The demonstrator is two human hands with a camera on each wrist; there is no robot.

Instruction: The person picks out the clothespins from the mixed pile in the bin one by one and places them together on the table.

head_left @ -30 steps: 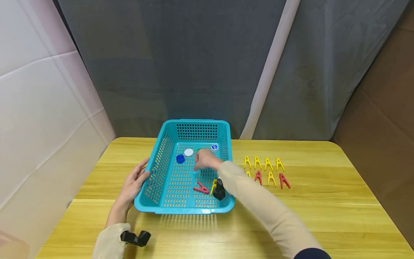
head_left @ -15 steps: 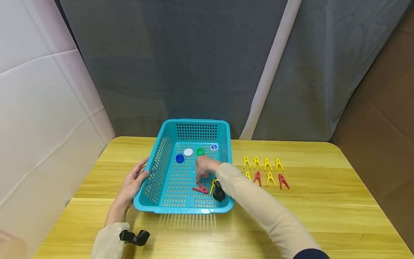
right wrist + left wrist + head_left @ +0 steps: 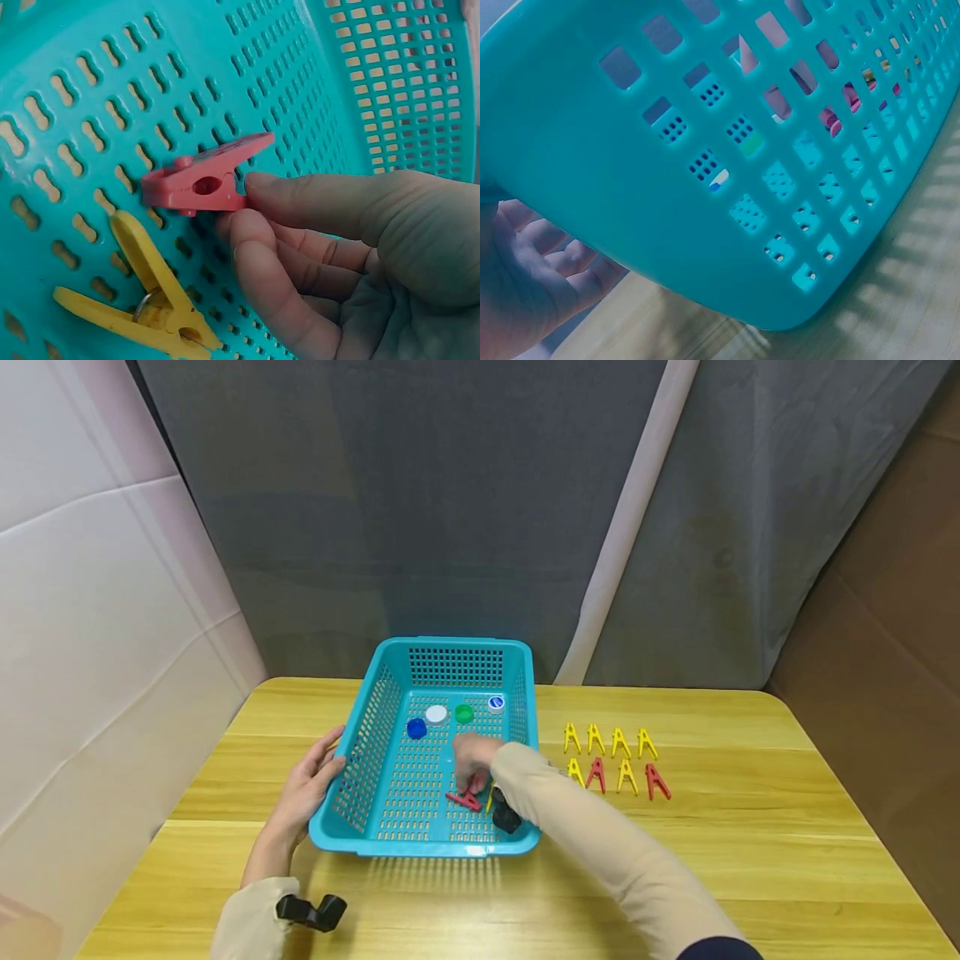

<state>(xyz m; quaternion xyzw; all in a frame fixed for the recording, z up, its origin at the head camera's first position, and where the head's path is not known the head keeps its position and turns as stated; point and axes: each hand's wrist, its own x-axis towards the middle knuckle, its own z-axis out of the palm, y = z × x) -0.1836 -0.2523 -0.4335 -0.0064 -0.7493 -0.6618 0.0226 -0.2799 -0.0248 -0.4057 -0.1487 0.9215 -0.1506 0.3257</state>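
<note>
A turquoise plastic basket (image 3: 420,847) stands on the wooden table. My left hand (image 3: 306,789) holds its left side at the rim; in the left wrist view the bent fingers (image 3: 577,266) show below the basket's edge, the thumb hidden. Inside the basket, my right hand (image 3: 472,762) pinches one handle of a red clothespin (image 3: 202,184) between thumb and fingertips. Beside it a yellow clothespin (image 3: 150,300) lies on the basket floor, partly hidden by the wrist in the head view. Farther back lie a blue cap (image 3: 416,728), a white cap (image 3: 436,715), a green cap (image 3: 463,714) and a blue-and-white cap (image 3: 496,704).
To the right of the basket, yellow clothespins (image 3: 619,743) and red clothespins (image 3: 657,782) stand in two rows on the table (image 3: 750,827). A grey cloth (image 3: 480,527) hangs behind the table. Pale panels (image 3: 112,610) border the left side.
My right hand has moved from beside the green cap toward the front of the basket, onto the red clothespin, which has tilted slightly. The green cap has come into full view. My left hand stays put.
</note>
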